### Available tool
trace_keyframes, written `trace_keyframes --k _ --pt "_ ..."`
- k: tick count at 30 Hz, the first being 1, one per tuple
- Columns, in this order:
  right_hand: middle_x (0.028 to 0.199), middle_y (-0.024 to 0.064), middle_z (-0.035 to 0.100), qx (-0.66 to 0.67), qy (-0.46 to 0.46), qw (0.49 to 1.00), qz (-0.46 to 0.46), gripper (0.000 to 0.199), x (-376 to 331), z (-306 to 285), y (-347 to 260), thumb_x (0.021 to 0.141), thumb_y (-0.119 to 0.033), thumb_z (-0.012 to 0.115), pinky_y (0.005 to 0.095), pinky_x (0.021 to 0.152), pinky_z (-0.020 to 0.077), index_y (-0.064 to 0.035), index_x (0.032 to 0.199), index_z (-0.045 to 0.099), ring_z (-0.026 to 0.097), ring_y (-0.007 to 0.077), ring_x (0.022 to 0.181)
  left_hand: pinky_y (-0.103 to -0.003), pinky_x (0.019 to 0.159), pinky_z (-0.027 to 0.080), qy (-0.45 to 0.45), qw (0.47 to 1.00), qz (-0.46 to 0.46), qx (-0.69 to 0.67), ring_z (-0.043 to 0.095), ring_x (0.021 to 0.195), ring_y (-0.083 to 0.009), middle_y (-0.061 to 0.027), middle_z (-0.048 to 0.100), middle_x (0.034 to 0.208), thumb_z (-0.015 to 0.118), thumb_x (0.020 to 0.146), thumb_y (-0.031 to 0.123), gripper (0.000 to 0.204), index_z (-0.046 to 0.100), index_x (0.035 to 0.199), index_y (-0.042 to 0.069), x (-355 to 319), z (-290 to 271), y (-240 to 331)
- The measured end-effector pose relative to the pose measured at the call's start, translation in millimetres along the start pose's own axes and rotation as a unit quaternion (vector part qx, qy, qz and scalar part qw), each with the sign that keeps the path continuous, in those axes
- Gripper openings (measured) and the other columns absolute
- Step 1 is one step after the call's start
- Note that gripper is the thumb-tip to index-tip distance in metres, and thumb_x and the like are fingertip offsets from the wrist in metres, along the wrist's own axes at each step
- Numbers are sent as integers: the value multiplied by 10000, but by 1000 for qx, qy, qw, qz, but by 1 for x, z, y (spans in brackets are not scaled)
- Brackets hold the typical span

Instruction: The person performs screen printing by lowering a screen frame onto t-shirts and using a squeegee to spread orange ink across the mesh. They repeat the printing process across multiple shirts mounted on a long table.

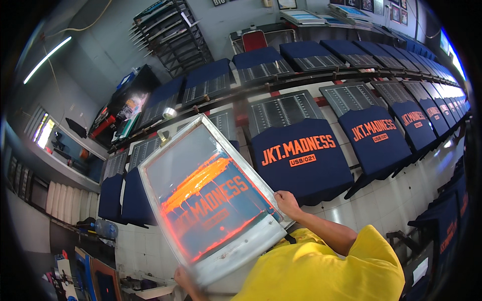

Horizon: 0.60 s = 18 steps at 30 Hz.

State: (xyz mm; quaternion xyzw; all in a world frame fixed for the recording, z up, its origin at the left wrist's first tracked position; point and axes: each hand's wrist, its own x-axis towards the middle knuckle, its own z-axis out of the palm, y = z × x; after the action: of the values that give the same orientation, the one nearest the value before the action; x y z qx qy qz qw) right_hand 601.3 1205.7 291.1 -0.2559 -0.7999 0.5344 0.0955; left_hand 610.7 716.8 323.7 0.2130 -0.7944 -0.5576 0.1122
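Observation:
A screen printing frame [236, 253] with metal edges is tilted in front of me, between both hands. A thick band of orange ink [198, 183] crosses its mesh, and stencilled lettering and orange smears show below that band. My right hand [287, 204] is closed around the frame's right edge. Down at the lower left corner, my left hand [186, 282] grips the other side; its fingers show only in part. Just beyond the right hand lies a navy shirt [301, 183] with orange lettering, stretched over a dark printing board [281, 108].
More printed navy shirts [379, 145] on boards run off to the right. Behind them, a second row holds plain navy shirts [306, 50]. A tape roll [169, 113] sits on the rail between the rows. A drying rack [173, 37] and red chair [254, 41] stand at the back.

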Motion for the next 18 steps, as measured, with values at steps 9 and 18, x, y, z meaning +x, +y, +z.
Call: trace_keyframes --k 9,18 --pt "901 257 675 19 -6 1000 23 328 24 41 -24 948 -270 510 461 783 516 -1 987 694 654 441 908 -291 650 444 -1 998 2 63 546 682 -134 -32 626 760 561 969 232 326 672 830 -41 62 -5 -15" --pt "855 262 651 18 60 996 67 312 45 65 -37 948 -263 515 454 741 507 -6 977 690 652 437 850 -363 503 332 -46 989 127 54 387 533 -157 -31 441 584 497 874 113 273 439 624 19 167 38 -18"
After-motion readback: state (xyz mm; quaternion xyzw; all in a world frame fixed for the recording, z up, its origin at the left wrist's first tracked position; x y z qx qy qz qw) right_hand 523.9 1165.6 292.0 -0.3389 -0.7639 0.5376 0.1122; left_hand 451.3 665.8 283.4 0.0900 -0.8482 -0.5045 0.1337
